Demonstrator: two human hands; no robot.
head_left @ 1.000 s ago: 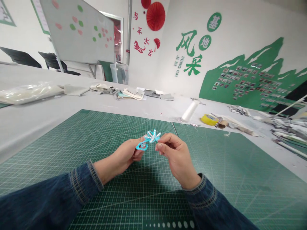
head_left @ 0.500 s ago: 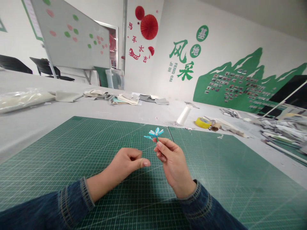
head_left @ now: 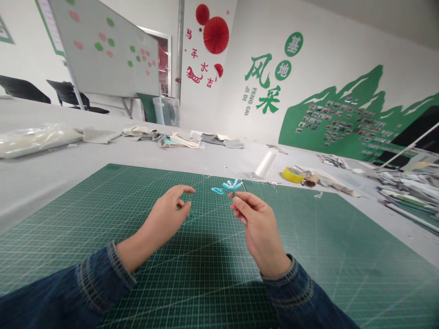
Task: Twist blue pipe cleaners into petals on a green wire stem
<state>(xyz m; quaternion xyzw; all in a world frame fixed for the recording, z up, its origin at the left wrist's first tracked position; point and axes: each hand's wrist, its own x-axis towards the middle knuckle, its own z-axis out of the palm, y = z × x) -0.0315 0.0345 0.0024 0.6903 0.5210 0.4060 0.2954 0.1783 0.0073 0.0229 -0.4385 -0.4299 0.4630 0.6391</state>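
Note:
My right hand (head_left: 259, 224) pinches the thin green stem of a small blue-and-white beaded flower (head_left: 232, 184) between thumb and fingertips. The flower's petals fan out above the fingers, and a separate-looking blue loop (head_left: 217, 190) sticks out to its left. To the left, my left hand (head_left: 168, 212) hovers over the green cutting mat (head_left: 144, 196), its thumb and forefinger apart with nothing between them. The two hands do not touch.
Beyond the mat stand a white thread cone (head_left: 265, 164) and a yellow tape roll (head_left: 293, 175). Fabric scraps (head_left: 185, 140) lie along the back of the table, a plastic-wrapped bundle (head_left: 37, 140) at the far left. More strips and cloth (head_left: 408, 196) are piled at the right.
My left hand has moved up and left, and its thumb and forefinger have spread. My right hand has shifted slightly right with the flower, which is turned so its petals and side loop show more.

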